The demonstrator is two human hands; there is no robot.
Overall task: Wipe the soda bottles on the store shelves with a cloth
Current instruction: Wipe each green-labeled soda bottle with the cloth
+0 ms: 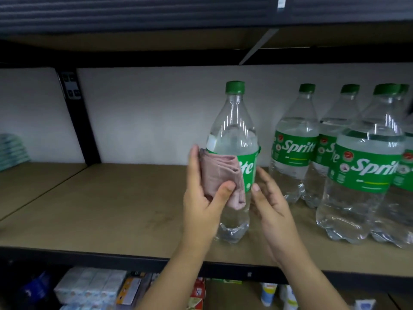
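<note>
A clear Sprite bottle (233, 135) with a green cap and green label stands upright on the brown shelf board (125, 211), apart from the others. My left hand (202, 198) holds a folded pinkish cloth (220, 175) against the bottle's label, thumb pinching the cloth. My right hand (271, 202) is beside the bottle's right side, fingers relaxed and spread, fingertips at or near the label; contact is unclear. Several more Sprite bottles (362, 171) stand grouped to the right.
The shelf above (201, 57) hangs close over the bottle caps. A black upright post (78, 117) stands at the back left, with stacked pale green goods (12, 151) at the far left. Small boxed goods (93, 287) fill the shelf below.
</note>
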